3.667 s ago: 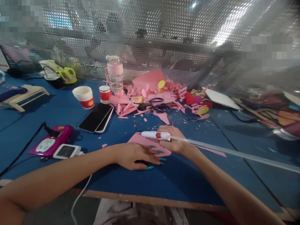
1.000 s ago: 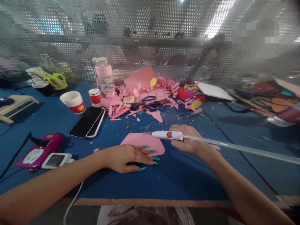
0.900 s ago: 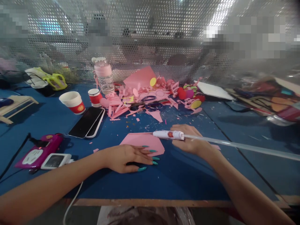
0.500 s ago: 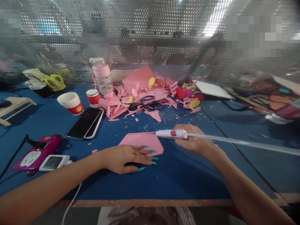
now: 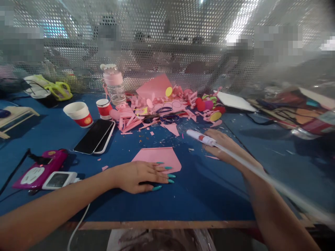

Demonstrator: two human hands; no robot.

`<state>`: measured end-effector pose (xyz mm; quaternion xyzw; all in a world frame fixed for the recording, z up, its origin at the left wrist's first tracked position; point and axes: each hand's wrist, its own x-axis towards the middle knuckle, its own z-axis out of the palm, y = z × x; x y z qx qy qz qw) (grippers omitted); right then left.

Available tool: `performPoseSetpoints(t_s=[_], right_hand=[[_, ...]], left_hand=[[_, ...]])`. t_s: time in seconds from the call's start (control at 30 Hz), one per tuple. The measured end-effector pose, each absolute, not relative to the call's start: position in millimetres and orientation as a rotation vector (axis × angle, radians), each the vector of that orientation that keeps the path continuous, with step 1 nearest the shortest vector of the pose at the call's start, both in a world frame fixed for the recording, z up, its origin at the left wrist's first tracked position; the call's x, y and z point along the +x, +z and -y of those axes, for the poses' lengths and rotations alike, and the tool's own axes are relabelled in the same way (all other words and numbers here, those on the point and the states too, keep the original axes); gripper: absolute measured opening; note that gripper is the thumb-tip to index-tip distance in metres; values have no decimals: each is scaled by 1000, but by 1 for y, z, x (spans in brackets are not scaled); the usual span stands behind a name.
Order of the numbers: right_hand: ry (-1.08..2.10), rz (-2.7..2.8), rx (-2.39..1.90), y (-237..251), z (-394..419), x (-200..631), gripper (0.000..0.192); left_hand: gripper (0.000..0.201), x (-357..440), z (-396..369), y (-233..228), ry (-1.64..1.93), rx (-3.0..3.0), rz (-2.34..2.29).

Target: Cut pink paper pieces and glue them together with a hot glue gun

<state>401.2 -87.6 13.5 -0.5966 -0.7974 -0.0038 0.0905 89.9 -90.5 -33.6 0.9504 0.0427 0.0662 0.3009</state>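
My left hand (image 5: 142, 176) lies flat with its fingers stretched out, pressing on a pink sheet (image 5: 159, 157) with cut corners. A thin raised strip runs along the sheet's far edge. In my right hand (image 5: 222, 144) is a white hot glue pen (image 5: 201, 137), with a long translucent glue stick trailing from its back toward the lower right. The pen's tip points left, above the table and apart from the sheet. My right fingers are partly hidden behind the pen.
Pink scraps (image 5: 128, 118), scissors (image 5: 169, 118) and a clear bottle (image 5: 113, 85) stand or lie along the mesh wall. On the left are paper cups (image 5: 78, 113), phones (image 5: 94, 136) and a purple power bank (image 5: 42, 170). A white board (image 5: 234, 101) lies at the right.
My right hand has drawn the glue pen away from the sheet's far edge, to the right and farther back, and tilted it. My left hand has stayed on the sheet.
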Motion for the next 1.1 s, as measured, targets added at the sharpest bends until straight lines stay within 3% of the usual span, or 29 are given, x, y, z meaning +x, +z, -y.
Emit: performPoseSetpoints(t_s=[0.17,0.3,0.43,0.53,0.63,0.77,1.1], right_hand=[[-250,2307,-2070,-8,73,401,16],[-297,2132,-2100,-16,70,393,28],[-321,1956,-1818,-14,78,376,42],[-102,2154,-1428,-16,90,355,63],[164,2389,-1215,-26,102,332,81],[289,2496,-1197,-38,110,313,87],[340,2515,-1288,-45,107,304,96]], left_hand=[[42,89,92,-35,294,2627,-44],[34,87,94,-36,584,2640,-83],[34,85,96,-38,948,2633,-340],[53,87,95,-44,1081,2609,-795],[78,90,92,-52,943,2603,-924],[96,92,91,-58,709,2600,-958],[95,93,91,-53,521,2498,-1036]])
